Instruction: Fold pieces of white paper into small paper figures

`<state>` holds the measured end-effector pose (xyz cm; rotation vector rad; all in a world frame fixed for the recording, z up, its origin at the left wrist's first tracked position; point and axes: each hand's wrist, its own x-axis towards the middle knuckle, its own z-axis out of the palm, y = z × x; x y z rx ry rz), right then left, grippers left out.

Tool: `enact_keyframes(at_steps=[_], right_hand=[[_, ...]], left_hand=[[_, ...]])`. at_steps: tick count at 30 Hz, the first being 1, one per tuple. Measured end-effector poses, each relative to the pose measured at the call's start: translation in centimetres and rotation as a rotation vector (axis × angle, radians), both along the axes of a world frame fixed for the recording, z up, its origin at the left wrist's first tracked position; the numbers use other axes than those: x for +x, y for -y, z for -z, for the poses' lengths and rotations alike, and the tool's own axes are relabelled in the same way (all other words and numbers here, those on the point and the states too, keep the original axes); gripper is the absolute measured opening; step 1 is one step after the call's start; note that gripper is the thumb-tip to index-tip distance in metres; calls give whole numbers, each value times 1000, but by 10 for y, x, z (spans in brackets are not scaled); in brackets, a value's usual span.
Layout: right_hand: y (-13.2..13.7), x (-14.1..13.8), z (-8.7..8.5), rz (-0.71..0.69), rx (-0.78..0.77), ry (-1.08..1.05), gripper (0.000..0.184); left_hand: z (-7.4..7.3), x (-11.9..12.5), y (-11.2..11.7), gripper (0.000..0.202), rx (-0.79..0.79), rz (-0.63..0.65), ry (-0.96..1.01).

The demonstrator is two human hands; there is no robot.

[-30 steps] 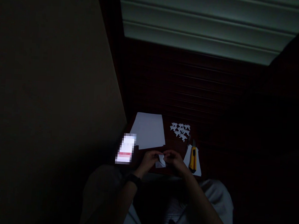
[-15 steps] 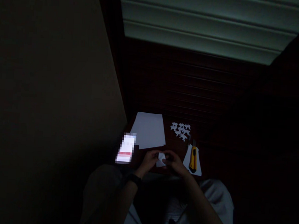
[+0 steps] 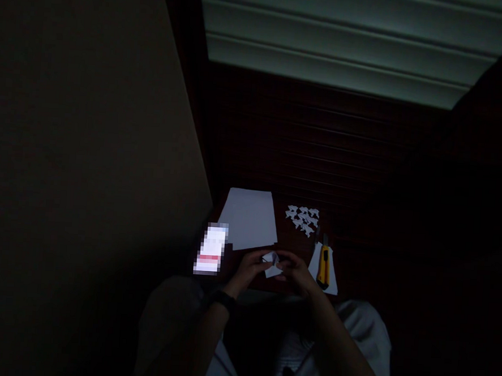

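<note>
Between my two hands is a small folded piece of white paper [image 3: 272,270], held above the near edge of the dark table. My left hand [image 3: 250,267] grips its left side, with the thumb on the paper's face. On the other side my right hand [image 3: 296,271] pinches it, fingers behind and thumb in front. Part of the paper lies open in creased flaps, and a shadow falls in its middle. Its finer folds are too dim to make out.
White sheets [image 3: 251,219] lie stacked at the back left, beside a lit phone [image 3: 211,251] with a blurred screen. Several small folded paper figures [image 3: 303,218] sit at the back right. A yellow utility knife [image 3: 324,266] rests on white paper pieces [image 3: 333,281].
The folded paper has turned a little in my hands and its flaps stand more open. My left thumb has come onto its face. Everything else stays put.
</note>
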<state>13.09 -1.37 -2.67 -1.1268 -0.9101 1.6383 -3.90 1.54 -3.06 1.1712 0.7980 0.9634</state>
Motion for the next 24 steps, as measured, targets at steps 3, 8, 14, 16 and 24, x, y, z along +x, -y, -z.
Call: enact_keyframes(at_steps=[3, 8, 14, 16, 24], right_hand=[[0, 1, 1, 21, -2, -24, 44], [-1, -1, 6, 56, 8, -13, 37], [-2, 0, 15, 95, 42, -19, 29], [-2, 1, 14, 81, 29, -32, 27], [-6, -3, 3, 134, -103, -69, 33]], left_hand=[[3, -1, 0, 45, -23, -7, -25], [4, -2, -1, 46, -44, -28, -45], [6, -3, -1, 46, -88, -34, -7], [8, -3, -1, 42, -90, -44, -18], [10, 0, -3, 28, 40, -64, -29]])
